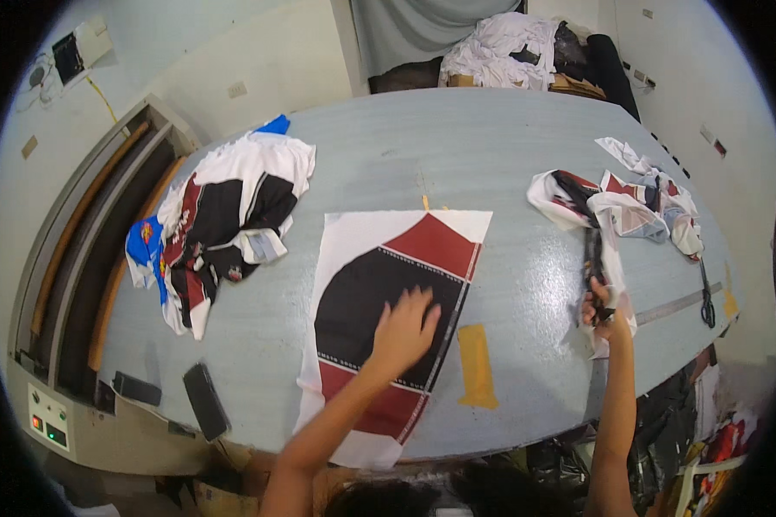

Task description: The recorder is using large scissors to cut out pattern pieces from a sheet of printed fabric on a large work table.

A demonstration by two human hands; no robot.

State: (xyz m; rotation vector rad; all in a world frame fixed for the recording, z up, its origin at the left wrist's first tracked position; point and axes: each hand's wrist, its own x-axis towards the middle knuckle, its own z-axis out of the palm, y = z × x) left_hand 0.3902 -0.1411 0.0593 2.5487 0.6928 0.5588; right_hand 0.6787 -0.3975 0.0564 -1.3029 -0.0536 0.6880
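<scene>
My left hand [405, 330] lies with fingers spread on a printed fabric panel [345, 302]. This panel is flat on the table, black in the middle, dark red at both ends, with white margins and a narrow lettered band along its right side. Off to the right, my right hand [602, 308] is closed around a black-and-white fabric strip [597, 254]. That strip trails back toward a heap of fabric scraps [634, 207] in white, dark red and grey. Something dark shows between the fingers, too blurred to make out.
A pile of printed fabric pieces [233, 202] covers the table's left. Scissors [707, 308] and a metal ruler [681, 304] lie at the right edge. Yellow tape [476, 366] sticks beside the panel. A phone [205, 401] lies front left, near a roller machine [52, 284].
</scene>
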